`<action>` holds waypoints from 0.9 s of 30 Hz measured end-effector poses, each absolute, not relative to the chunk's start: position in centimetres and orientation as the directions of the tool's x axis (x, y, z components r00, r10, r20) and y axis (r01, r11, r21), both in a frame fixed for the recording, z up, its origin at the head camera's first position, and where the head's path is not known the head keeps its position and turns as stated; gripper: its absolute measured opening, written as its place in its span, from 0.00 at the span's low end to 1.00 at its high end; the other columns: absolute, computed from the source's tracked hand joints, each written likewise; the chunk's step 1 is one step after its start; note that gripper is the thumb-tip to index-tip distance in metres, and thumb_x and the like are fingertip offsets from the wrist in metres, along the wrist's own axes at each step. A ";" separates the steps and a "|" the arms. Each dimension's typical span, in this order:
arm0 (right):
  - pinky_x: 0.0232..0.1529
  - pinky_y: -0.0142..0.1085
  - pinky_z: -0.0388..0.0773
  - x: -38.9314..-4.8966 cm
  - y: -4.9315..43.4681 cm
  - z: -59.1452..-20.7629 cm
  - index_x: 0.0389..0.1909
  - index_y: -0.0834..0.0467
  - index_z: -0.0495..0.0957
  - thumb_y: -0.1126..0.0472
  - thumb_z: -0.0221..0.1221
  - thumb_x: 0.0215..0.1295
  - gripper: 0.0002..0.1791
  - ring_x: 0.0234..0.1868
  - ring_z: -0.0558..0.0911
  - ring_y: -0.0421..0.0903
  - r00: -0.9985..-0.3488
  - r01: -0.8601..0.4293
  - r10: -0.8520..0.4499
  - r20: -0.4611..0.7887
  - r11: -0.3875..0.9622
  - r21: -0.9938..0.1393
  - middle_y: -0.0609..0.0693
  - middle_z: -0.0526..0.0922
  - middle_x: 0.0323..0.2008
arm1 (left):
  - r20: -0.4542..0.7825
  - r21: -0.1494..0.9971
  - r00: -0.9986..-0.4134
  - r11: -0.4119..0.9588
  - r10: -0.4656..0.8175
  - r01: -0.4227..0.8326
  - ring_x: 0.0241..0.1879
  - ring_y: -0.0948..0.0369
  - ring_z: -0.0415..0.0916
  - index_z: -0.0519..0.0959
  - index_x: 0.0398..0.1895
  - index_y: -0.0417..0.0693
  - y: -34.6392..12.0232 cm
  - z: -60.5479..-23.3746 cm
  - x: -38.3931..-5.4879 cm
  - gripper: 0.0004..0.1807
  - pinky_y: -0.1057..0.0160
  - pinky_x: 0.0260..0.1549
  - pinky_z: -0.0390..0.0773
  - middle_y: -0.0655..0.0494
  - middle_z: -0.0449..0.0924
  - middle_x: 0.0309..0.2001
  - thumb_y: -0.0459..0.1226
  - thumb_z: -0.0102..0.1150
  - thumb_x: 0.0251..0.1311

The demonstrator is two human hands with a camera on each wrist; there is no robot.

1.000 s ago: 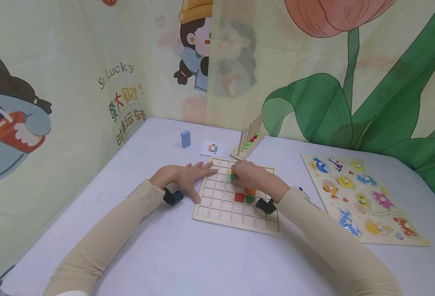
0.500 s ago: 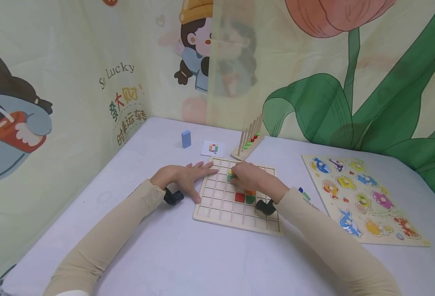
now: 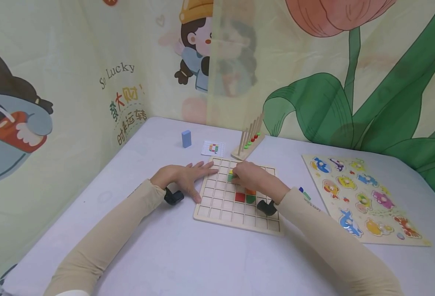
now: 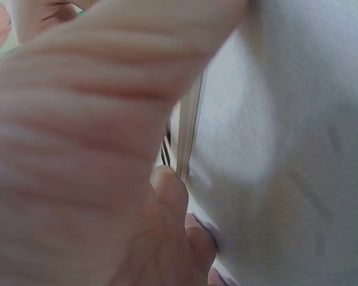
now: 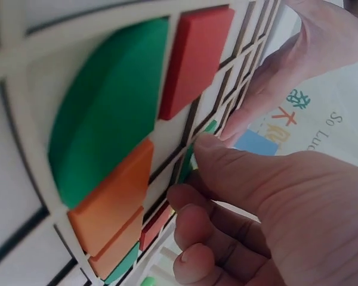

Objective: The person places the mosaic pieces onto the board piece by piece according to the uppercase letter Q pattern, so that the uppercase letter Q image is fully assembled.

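A wooden grid board [image 3: 239, 226] lies in front of me. My left hand [image 3: 184, 177] rests with spread fingers on its left side, the thumb at the edge. My right hand [image 3: 252, 176] is over the upper middle cells, fingers curled. In the right wrist view its thumb and fingertip pinch a small green piece [image 5: 187, 165] at the grid. A yellow piece [image 3: 231, 171] shows beside these fingertips. A red square tile [image 5: 197, 56], a rounded green tile [image 5: 110, 107] and orange tiles [image 5: 116, 205] sit in cells; the right hand partly hides that area in the head view.
Behind the board stand a blue block [image 3: 186, 139], a pattern card [image 3: 213, 148] and a peg stand [image 3: 244, 154] with green and red beads. Small blue and green pieces [image 3: 305, 194] lie by the right sleeve. An animal puzzle board [image 3: 357, 209] lies at the right.
The right fingertips shift very slightly at the green piece, and the loose pieces by the right sleeve show more. The left hand and the board stay in place.
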State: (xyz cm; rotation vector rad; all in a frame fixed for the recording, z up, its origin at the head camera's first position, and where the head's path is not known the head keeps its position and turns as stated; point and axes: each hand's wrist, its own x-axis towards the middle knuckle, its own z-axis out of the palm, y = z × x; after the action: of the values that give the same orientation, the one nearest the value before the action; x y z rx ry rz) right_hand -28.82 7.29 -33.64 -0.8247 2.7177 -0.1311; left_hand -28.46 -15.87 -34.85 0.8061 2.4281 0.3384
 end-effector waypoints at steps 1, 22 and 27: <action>0.29 0.30 0.72 -28.8 7.4 -33.6 0.44 0.59 0.85 0.58 0.61 0.67 0.11 0.26 0.75 0.42 -0.789 -0.531 -0.559 -0.255 0.829 -0.175 0.48 0.83 0.30 | -0.425 0.393 -0.667 0.789 0.612 0.473 0.77 0.50 0.22 0.41 0.79 0.57 -15.8 -34.9 -28.5 0.62 0.45 0.74 0.30 0.53 0.24 0.79 0.53 0.73 0.47; 0.40 0.34 0.80 -27.0 12.2 -32.9 0.46 0.61 0.84 0.65 0.61 0.66 0.11 0.35 0.76 0.44 -0.788 -0.574 -0.610 -0.085 0.778 -0.256 0.50 0.83 0.36 | -0.431 0.400 -0.662 0.788 0.613 0.469 0.77 0.49 0.21 0.41 0.79 0.55 -15.8 -34.8 -28.5 0.63 0.45 0.74 0.30 0.52 0.23 0.79 0.53 0.73 0.47; 0.44 0.37 0.82 -26.6 14.0 -32.7 0.46 0.61 0.84 0.66 0.60 0.66 0.10 0.37 0.79 0.45 -0.813 -0.543 -0.578 -0.073 0.797 -0.264 0.51 0.83 0.38 | -0.432 0.399 -0.662 0.788 0.612 0.469 0.77 0.49 0.22 0.41 0.79 0.55 -15.8 -34.7 -28.4 0.63 0.45 0.74 0.30 0.52 0.23 0.79 0.53 0.73 0.47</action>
State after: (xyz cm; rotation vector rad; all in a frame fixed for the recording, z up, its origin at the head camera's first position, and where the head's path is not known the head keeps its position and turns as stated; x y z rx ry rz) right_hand -26.58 14.03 -32.71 -0.8901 2.8344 -0.3489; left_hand -28.36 -15.77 -34.70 0.8020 2.4188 0.3415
